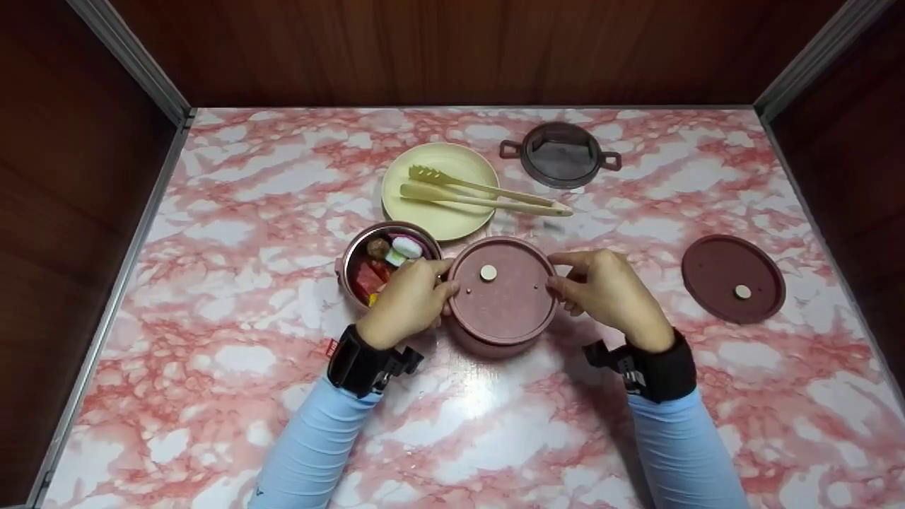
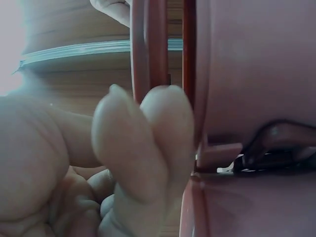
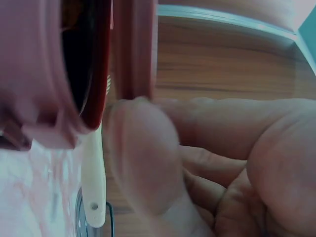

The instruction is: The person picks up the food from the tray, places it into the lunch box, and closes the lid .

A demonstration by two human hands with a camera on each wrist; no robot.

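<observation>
A round pink lid (image 1: 503, 304) with a small cream knob is held level between both hands. My left hand (image 1: 406, 304) pinches its left edge, and my right hand (image 1: 608, 290) pinches the right edge with thumb and fingers. Directly beneath is a pink pot (image 1: 495, 348), mostly hidden by the lid in the head view. Both wrist views reveal a narrow gap between the lid (image 3: 134, 49) and the pot's rim (image 3: 101, 74). Partly behind my left hand stands a second pink pot (image 1: 341, 272) with a metal-lined inside, containing several colourful food pieces.
A pale yellow plate (image 1: 442, 225) carries a slotted utensil (image 1: 488, 187) and a flat spatula (image 1: 488, 201), handles jutting right. Behind stands a dark two-handled pot with a see-through cover (image 1: 562, 159). A darker red lid (image 1: 728, 272) lies at the right. Wooden walls surround the marbled table.
</observation>
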